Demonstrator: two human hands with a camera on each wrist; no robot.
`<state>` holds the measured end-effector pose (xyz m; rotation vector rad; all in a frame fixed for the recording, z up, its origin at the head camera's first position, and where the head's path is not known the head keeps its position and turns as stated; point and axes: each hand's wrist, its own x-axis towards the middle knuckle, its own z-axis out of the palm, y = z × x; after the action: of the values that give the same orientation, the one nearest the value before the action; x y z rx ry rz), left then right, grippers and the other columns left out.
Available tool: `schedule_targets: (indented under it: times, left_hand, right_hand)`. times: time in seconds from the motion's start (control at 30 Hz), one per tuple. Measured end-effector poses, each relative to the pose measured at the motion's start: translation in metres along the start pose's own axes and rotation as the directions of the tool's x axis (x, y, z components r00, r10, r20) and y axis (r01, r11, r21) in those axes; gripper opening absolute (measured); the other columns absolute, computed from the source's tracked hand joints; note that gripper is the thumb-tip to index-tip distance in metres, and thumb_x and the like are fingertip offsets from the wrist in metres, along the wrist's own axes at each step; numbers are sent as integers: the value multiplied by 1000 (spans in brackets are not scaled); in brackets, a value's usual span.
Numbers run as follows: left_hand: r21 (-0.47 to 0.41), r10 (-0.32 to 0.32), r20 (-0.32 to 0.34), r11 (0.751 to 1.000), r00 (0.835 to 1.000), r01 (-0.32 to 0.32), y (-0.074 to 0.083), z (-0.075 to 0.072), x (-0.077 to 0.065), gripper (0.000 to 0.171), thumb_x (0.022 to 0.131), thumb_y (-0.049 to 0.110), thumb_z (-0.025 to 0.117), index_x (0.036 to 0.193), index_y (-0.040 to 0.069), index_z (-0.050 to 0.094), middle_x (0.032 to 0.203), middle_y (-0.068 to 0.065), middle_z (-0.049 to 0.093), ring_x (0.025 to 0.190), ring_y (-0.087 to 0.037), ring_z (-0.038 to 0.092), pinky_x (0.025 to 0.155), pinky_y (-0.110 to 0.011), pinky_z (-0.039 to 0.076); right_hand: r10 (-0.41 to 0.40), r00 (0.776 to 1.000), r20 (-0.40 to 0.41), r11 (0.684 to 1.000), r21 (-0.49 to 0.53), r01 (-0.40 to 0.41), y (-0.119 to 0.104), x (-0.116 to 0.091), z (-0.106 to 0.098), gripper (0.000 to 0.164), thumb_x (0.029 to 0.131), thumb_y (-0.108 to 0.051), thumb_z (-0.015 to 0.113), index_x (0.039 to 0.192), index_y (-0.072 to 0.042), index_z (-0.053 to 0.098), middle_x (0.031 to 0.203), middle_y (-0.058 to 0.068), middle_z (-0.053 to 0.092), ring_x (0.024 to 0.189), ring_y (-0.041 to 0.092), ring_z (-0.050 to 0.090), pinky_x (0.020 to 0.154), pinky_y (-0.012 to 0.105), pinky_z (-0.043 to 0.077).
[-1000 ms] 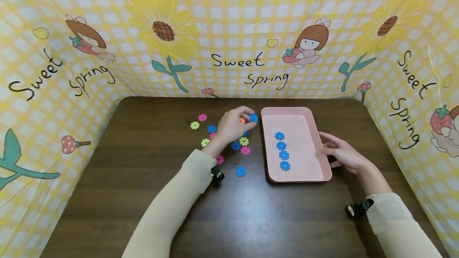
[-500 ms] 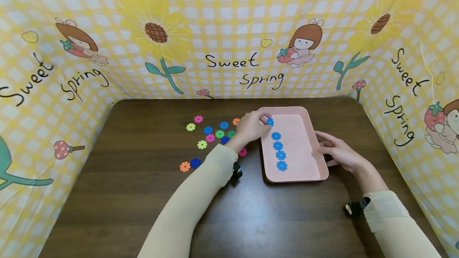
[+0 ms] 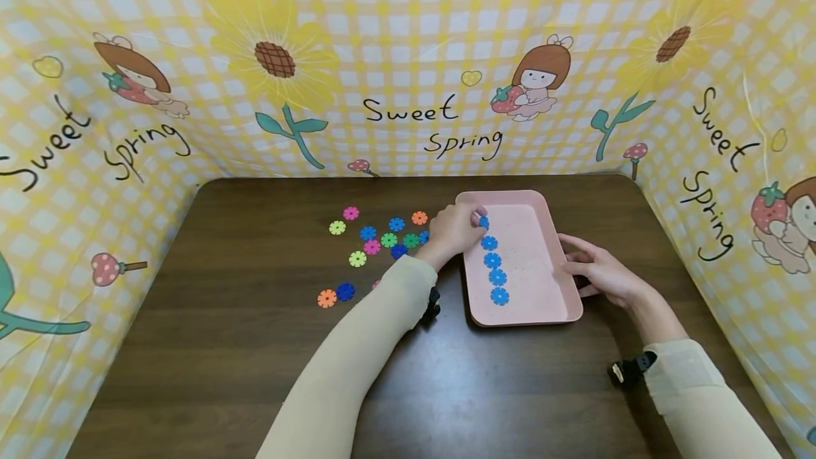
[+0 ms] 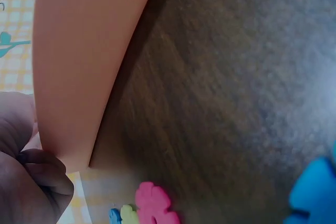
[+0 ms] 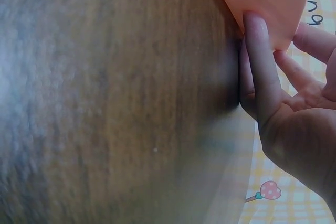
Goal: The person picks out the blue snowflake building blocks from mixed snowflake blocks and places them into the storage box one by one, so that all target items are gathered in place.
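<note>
Gingham cloth (image 3: 395, 41) tops my frame, wood-grain table (image 3: 217, 374) below; left hand (image 3: 454, 229) pinches snowflake disc (image 3: 484, 223), right hand (image 3: 608, 276), fingers apart, touches tray (image 3: 532, 253).

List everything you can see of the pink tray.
The pink tray is a shallow, plastic-looking rectangle with rounded corners and raised walls. It sits open side up on the dark table. Four blue notched pieces lie along its left side in a column; the left hand pinches a fifth at the column's far end. The right hand touches the outside of its right wall.
</note>
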<state>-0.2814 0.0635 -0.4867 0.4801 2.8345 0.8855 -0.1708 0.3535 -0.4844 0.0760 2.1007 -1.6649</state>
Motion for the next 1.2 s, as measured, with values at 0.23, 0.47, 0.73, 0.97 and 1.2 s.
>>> schedule_targets:
  times: [0.23, 0.47, 0.73, 0.97, 1.2]
  left_hand:
    - [47, -23, 9, 999, 1000, 23, -2, 3, 0, 27, 95, 37, 78, 119, 27, 75, 92, 14, 68, 84, -10, 63, 74, -35, 49]
    - [78, -9, 2, 997, 1000, 8, -4, 0, -2, 44, 93, 43, 78, 133, 25, 72, 91, 12, 68, 80, -9, 62, 68, -32, 48]
    - [-23, 57, -33, 998, 998, -58, -3, -11, -18, 45, 94, 45, 76, 135, 27, 71, 116, 11, 73, 89, -9, 68, 60, -26, 48]
    - [-51, 159, -89, 985, 983, -163, -8, -41, -39, 46, 95, 45, 76, 135, 22, 70, 115, 6, 73, 69, -9, 60, 51, -28, 46]
    - [-29, 139, -137, 989, 981, -144, -37, -73, -57, 43, 95, 47, 74, 132, 24, 71, 113, 8, 74, 79, -13, 65, 55, -31, 46]
  right_hand:
    - [0, 1000, 6, 1000, 0, 0, -1, 1, 3, 77, 105, -12, 60, 167, -13, 15, 145, 37, 42, 102, 22, 67, 78, 51, 60]
    - [-12, 1000, 1, 1000, -15, 12, -1, 2, 2, 76, 106, -15, 61, 167, -12, 16, 143, 35, 44, 100, 20, 67, 77, 51, 60]
    - [-7, 1000, -13, 1000, -31, 6, -2, 0, 2, 75, 106, -14, 60, 167, -11, 17, 145, 37, 42, 101, 21, 67, 77, 50, 61]
    - [-8, 1000, -5, 1000, -24, 8, -1, -2, 0, 75, 106, -15, 60, 167, -12, 16, 146, 38, 40, 101, 23, 68, 77, 51, 60]
    - [-7, 1000, -8, 1000, -29, 7, -1, -3, 1, 76, 106, -15, 60, 167, -12, 16, 147, 38, 40, 99, 22, 69, 76, 50, 61]
